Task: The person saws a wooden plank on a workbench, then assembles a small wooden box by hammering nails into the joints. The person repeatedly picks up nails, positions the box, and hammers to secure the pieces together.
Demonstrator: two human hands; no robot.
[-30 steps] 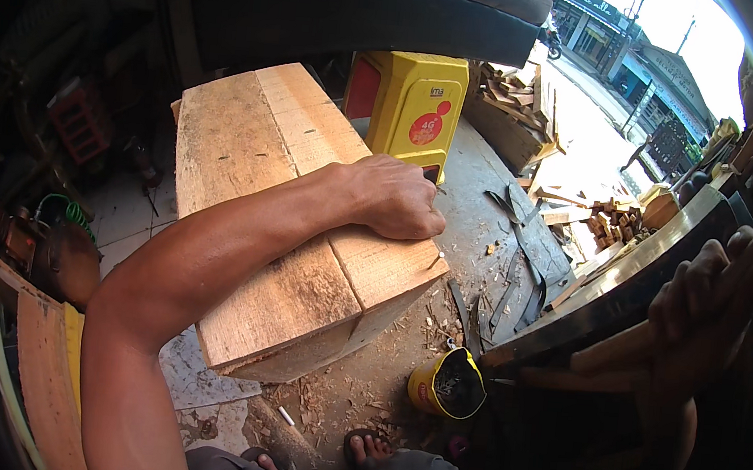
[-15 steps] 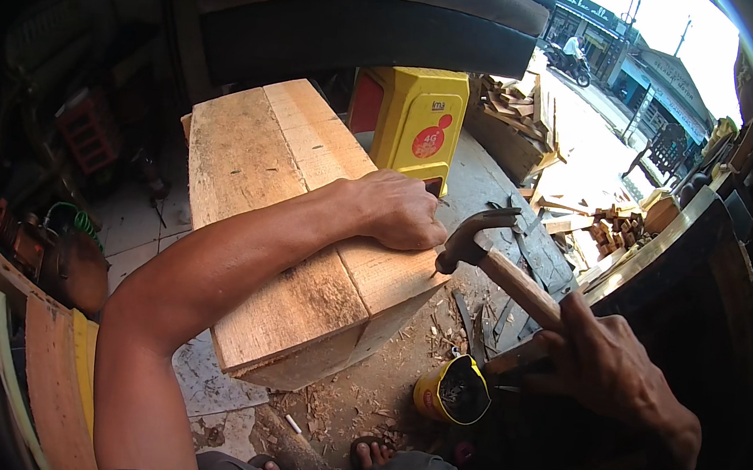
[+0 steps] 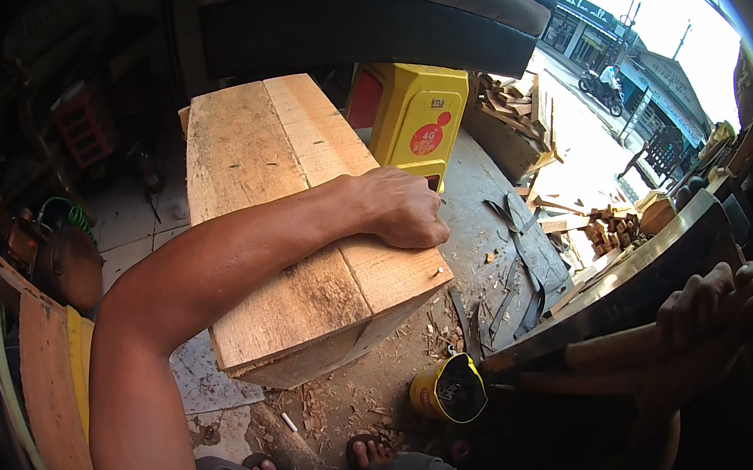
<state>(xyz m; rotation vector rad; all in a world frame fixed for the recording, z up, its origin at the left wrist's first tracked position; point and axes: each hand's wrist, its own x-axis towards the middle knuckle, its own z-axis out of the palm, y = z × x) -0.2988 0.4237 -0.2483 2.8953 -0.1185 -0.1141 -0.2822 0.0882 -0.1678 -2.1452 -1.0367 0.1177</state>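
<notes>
My left hand (image 3: pixel 407 209) is curled into a fist and rests on top of a pale wooden box (image 3: pixel 244 156), near its right edge. What it holds, if anything, is hidden by the fingers. Close to the box's near right corner, a nail (image 3: pixel 440 271) sticks up a little from the wood. Off to the right, in deep shadow, my right hand (image 3: pixel 709 304) is raised with its fingers wrapped round the hammer's handle. The hammer's head cannot be made out there. Dark slots or marks dot the box's upper boards.
A yellow stool (image 3: pixel 418 122) stands behind the box. On the shavings-strewn floor below is a yellow bucket (image 3: pixel 450 389) with dark contents. Dark strips (image 3: pixel 517 265) lie on a grey sheet to the right. Scrap wood (image 3: pixel 517 113) is piled towards the street, where a motorbike passes.
My right hand has swung the hammer up and right, away from the nail at the box's corner. My left fist stays in place. The motorbike outside has moved right.
</notes>
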